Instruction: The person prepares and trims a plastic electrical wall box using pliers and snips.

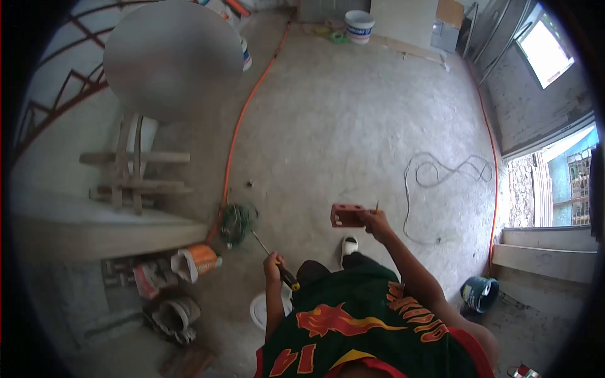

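Note:
My left hand (273, 267) is closed around a long screwdriver (287, 275) with a black and yellow handle, its metal shaft pointing up and to the left. My right hand (376, 225) grips the right end of a reddish-brown rectangular box (346, 215) with holes in its upper side. A thin yellow-tipped item (377, 206) sticks up from the same hand. The two hands are apart, both in front of my dark green jersey. A white slipper (349, 247) shows on my foot below the box.
An orange hose (236, 129) runs along the floor at left, ending near a green coil (236, 225). A grey cable (406, 189) loops at right. Buckets (359, 26) stand at the back and a dark one (480, 294) at lower right. Wooden trestle (135, 157) at left.

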{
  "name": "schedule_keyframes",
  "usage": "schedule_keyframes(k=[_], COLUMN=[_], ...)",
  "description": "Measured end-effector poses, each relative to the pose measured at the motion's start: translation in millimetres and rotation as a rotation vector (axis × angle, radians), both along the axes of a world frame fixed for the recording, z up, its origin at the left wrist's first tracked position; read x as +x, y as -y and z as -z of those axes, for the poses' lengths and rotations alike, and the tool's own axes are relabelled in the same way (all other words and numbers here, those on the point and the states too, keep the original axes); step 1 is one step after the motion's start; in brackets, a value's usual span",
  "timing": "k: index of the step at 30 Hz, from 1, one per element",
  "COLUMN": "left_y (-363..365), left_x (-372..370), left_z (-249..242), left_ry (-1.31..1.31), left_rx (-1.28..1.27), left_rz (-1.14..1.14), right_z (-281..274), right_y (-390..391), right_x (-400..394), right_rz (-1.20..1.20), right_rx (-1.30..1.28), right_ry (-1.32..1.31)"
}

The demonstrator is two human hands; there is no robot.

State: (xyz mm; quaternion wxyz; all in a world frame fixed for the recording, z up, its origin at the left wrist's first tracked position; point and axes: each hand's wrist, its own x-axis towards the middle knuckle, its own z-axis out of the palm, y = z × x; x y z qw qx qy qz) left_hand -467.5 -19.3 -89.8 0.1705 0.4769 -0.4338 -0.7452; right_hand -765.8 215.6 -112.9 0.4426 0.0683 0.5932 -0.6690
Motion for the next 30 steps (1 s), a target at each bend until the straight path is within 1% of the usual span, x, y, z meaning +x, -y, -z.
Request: schedule_keyframes(k=[1,2,3,5,6,9,10,12,13,15,17,18,19,21,22,23,24,25,26,27,28,29,30], left_y=[5,8,-8,0,12,66,90,134,148,183,205,214,223,235,240,242,246,256,266,273,279,290,297], left_x=[-41,-72,-119,-177,-210,-311,-348,-431,-466,-555,-636,-675,-714,-790,-825,-851,-872,-915,-944,-969,-988,-1015,-1037], left_z=[-14,-5,-5,-15,-12,1,19,45,37,4,-24,-30,-33,-34,-21,-7,0,8,-8,-12,-18,-24,-45], left_ry=[-0.026,-0.056,-0.095,-0.098,-0.091,-0.041,-0.094,-0.021,-0.033,-0.074,-0.109,-0.166,-0.165,-0.162,-0.171,-0.172,-0.165,-0.194,-0.097,-0.089,-0.066,-0.067,-0.006], left_rx=[-0.031,0.016,0.020,-0.023,0.039,0.030,0.022,-0.105,-0.074,-0.051,-0.122,-0.154,-0.200,-0.278,-0.344,-0.335,-0.325,-0.348,-0.341,-0.344,-0.339,-0.345,-0.367], left_rz=[0.077,0.145,0.181,0.246,0.245,0.314,0.379,0.462,0.499,0.577,0.680,0.755,0.805,0.908,0.929,0.933,0.937,0.930,0.938,0.910,0.894,0.874,0.903], right_z=[-5,-10,-15,-4,-5,1,-2,-17,-20,-41,-58,-65,-64,-45,-30,-16,-9,-5,-5,-5,-5,-7,-19], right_y=[3,0,-21,-13,-1,38,51,66,71,85,109,118,128,147,157,164,182,202,229,245,258,273,287], right_x=[-23,-52,-87,-123,-148,-227,-252,-308,-330,-378,-429,-454,-481,-540,-574,-603,-636,-677,-724,-740,-765,-808,-839], right_rz=[0.009,0.004,0.007,0.023,0.037,0.070,0.088,0.182,0.244,0.248,0.260,0.270,0.281,0.268,0.245,0.211,0.206,0.235,0.266,0.302,0.203,0.106,0.053], right_rx=[0.006,0.011,0.031,0.038,0.058,0.111,0.127,0.155,0.145,0.175,0.184,0.198,0.214,0.210,0.236,0.271,0.213,0.195,0.165,0.147,0.079,0.007,0.030], right_ry=[0.006,0.014,0.008,0.036,0.028,-0.003,-0.013,-0.005,0.013,0.023,0.003,-0.018,-0.035,-0.042,-0.052,-0.052,-0.115,-0.085,-0.065,0.005,0.046,0.061,0.015])
